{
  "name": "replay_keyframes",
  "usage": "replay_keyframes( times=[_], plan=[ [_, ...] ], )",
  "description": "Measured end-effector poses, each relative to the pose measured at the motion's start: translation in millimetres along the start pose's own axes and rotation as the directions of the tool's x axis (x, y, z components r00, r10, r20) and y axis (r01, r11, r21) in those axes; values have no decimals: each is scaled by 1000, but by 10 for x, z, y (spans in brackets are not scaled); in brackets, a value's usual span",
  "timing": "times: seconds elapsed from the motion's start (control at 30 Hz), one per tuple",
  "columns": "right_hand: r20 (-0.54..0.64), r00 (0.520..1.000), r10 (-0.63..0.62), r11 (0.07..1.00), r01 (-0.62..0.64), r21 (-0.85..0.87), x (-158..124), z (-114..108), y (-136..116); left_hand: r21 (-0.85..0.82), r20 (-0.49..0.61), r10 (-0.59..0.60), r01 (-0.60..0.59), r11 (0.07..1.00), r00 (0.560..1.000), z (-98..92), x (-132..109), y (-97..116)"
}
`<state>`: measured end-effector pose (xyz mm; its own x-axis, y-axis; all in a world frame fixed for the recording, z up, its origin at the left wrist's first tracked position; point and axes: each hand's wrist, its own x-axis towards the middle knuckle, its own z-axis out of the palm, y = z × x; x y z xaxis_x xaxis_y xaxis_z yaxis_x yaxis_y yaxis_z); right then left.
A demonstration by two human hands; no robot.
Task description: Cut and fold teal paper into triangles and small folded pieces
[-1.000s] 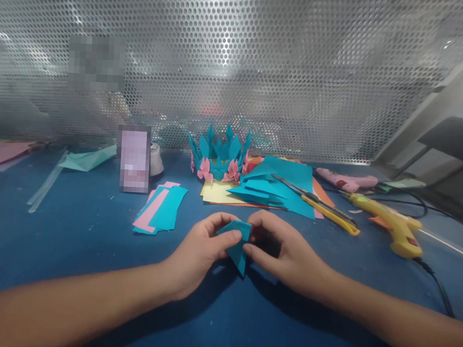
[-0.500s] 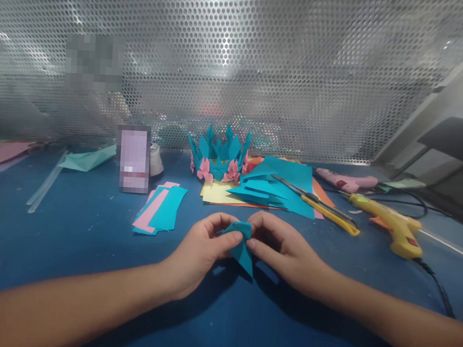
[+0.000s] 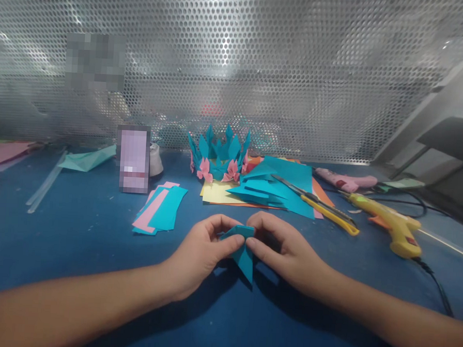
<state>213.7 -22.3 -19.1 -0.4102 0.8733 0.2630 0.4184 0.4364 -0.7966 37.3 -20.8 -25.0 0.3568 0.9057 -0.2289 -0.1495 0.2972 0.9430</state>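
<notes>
A small folded piece of blue paper (image 3: 244, 262) is held just above the table, its pointed end hanging down toward me. My left hand (image 3: 208, 250) pinches it from the left, thumb on the near face and fingers behind. From the right, my right hand (image 3: 284, 243) pinches the upper edge, its thumb tip close to the left thumb. Both hands' fingertips behind the paper are partly hidden. Beyond them stands a blue folded-paper crown (image 3: 218, 167) with tall points and pink paper bows (image 3: 205, 170).
Blue and pink paper strips (image 3: 169, 209) lie left of my hands. Blue sheets (image 3: 289, 171), a yellow utility knife (image 3: 330, 215), a yellow glue gun (image 3: 401, 229) and a pink glue gun (image 3: 347, 179) are at right. Clear glue sticks (image 3: 47, 182) lie far left. A perforated metal panel (image 3: 237, 65) closes the back.
The folded paper has tipped slightly and moved a little toward me. My two thumbs have come closer together at its upper part. Everything else stays put.
</notes>
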Motion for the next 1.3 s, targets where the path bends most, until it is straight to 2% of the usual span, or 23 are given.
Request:
replay_keyframes(
  times=[0.43,0.63,0.87,0.97,1.13,1.23,1.3],
  plan=[
    [-29,991,-131,988,128,-91,-25,-2,10,45,35,29,-31,999,999,6,2,-8],
    [10,996,-83,996,84,-31,-35,-34,-44,119,48,79,-84,989,996,24,-35,13],
    [14,998,-66,998,66,8,-28,-34,-31,129,45,43,-48,990,998,30,-22,19],
    [16,1000,-22,999,21,37,-29,-40,-10,105,1,66,-66,992,998,41,-24,25],
    [57,998,-29,977,16,212,-70,-5,24,-39,-75,57,-60,997,996,41,-27,39],
    [86,996,-20,980,2,200,-81,41,43,-101,-112,96,-108,989,989,23,-10,40],
    [43,999,-31,985,23,170,-71,56,53,-118,-123,103,-118,986,987,14,6,37]
  ],
)
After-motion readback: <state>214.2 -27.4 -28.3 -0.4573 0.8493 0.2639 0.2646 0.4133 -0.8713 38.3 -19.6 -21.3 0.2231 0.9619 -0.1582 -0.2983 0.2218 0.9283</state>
